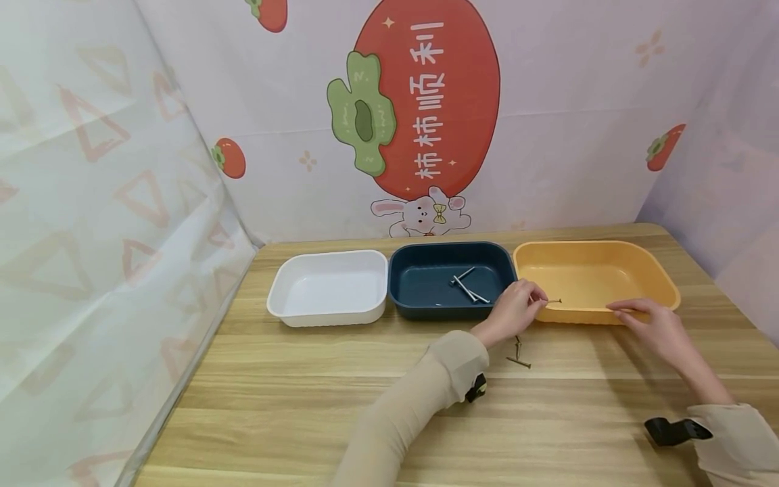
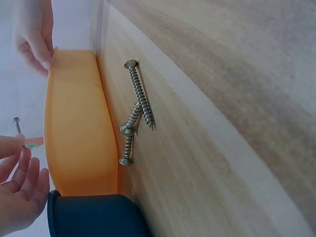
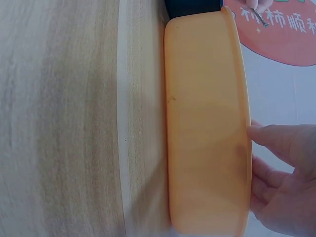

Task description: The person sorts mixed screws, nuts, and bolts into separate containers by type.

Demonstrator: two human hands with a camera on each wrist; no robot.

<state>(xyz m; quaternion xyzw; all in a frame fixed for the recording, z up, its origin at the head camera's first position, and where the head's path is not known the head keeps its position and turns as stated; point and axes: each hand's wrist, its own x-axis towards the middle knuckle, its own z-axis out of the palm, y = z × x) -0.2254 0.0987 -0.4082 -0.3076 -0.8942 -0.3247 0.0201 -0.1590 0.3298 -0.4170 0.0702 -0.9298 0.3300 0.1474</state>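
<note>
My left hand (image 1: 516, 308) pinches a screw (image 1: 555, 301) between thumb and fingers, above the near left rim of the yellow tray. The left wrist view shows the held screw (image 2: 18, 125) with its head pointing away from the fingertips. My right hand (image 1: 654, 325) grips the yellow tray (image 1: 599, 315) at its near right rim, thumb outside and fingers over the inner side, as seen in the right wrist view. On the table below my left hand lie several bronze-coloured screws (image 2: 140, 94), close together and partly overlapping.
A dark blue tray (image 1: 444, 314) stands left of the yellow one and holds several long silver nails (image 1: 467, 289). Farther left is a white tray (image 1: 328, 316). All three stand in a row on the wood-grain table (image 1: 292, 392), before a printed cloth backdrop (image 1: 548, 169).
</note>
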